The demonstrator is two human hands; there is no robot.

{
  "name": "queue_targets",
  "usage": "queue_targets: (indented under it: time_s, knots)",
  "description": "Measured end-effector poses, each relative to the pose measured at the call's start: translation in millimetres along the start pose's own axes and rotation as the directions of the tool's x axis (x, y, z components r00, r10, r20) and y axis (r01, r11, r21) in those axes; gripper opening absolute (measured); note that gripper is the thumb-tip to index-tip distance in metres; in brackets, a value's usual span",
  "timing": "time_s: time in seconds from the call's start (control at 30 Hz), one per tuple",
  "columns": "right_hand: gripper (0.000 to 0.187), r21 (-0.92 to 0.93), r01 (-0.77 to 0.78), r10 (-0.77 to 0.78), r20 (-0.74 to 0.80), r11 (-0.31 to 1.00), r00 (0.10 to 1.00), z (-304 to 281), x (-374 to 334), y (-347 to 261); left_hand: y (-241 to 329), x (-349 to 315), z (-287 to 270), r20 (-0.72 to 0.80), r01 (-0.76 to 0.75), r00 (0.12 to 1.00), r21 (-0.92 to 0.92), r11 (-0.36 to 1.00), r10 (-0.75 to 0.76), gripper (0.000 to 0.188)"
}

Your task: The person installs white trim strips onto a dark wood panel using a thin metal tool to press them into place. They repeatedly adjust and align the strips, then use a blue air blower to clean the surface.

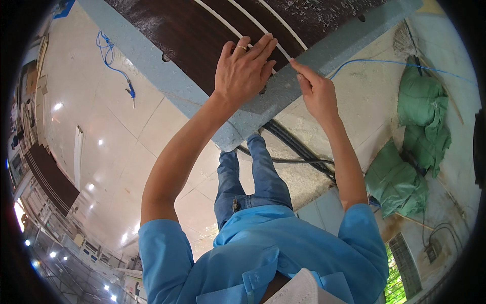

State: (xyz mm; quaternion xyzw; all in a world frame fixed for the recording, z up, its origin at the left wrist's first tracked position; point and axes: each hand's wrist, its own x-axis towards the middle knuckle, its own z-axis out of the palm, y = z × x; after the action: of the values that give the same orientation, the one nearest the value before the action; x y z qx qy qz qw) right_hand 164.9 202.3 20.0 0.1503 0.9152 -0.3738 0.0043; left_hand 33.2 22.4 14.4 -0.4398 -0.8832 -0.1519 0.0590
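A dark brown wood-grain panel [202, 45] lies on a blue-grey table top, with three thin white strips running across it to its near edge. My left hand [240, 73] rests palm down on the panel, fingers stretched out over the left and middle strips. At the panel's edge, my right hand [319, 91] is closed, its index fingertip and thumb at the end of the middle white strip [248, 16]. The fingers hide part of that end. To its right, the third strip [287, 28] is untouched.
The blue-grey table [177, 99] ends in a corner before my legs. Black hoses [298, 149] run across the floor below it. A blue air gun [131, 92] on a coiled hose lies at left. Green sacks [422, 96] and a broom [403, 40] stand at right.
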Motion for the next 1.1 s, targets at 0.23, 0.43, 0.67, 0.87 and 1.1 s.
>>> queue_targets:
  time_s: [0.23, 0.43, 0.67, 0.87, 1.1]
  knots:
    - [0.046, 0.101, 0.062, -0.056, -0.068, 0.993, 0.996, 6.4, -12.6, 15.7, -9.9, 4.2, 3.0, -0.066, 0.011, 0.998, 0.04, 0.999, -0.009, 0.046]
    - [0.045, 0.1, 0.153, -0.145, -0.084, 0.983, 0.986, 14.5, -4.8, 21.0, -33.9, 18.1, 9.6, -0.132, 0.044, 0.991, 0.149, 0.988, -0.025, 0.049]
    - [0.037, 0.212, 0.104, -0.095, -0.054, 0.972, 0.994, 18.4, 13.5, 16.9, -21.4, 33.4, 15.9, -0.194, 0.145, 0.975, 0.177, 0.974, -0.11, 0.067]
    - [0.034, 0.388, -0.102, 0.096, 0.035, 0.916, 0.995, 18.0, 15.2, 12.2, -2.3, 39.1, 27.3, -0.266, 0.246, 0.94, 0.096, 0.964, -0.214, 0.082]
    - [0.028, 0.27, -0.219, 0.23, -0.011, 0.938, 0.973, 5.4, 35.0, -4.6, -11.3, 34.1, 37.1, -0.233, 0.332, 0.906, -0.126, 0.935, -0.353, 0.084]
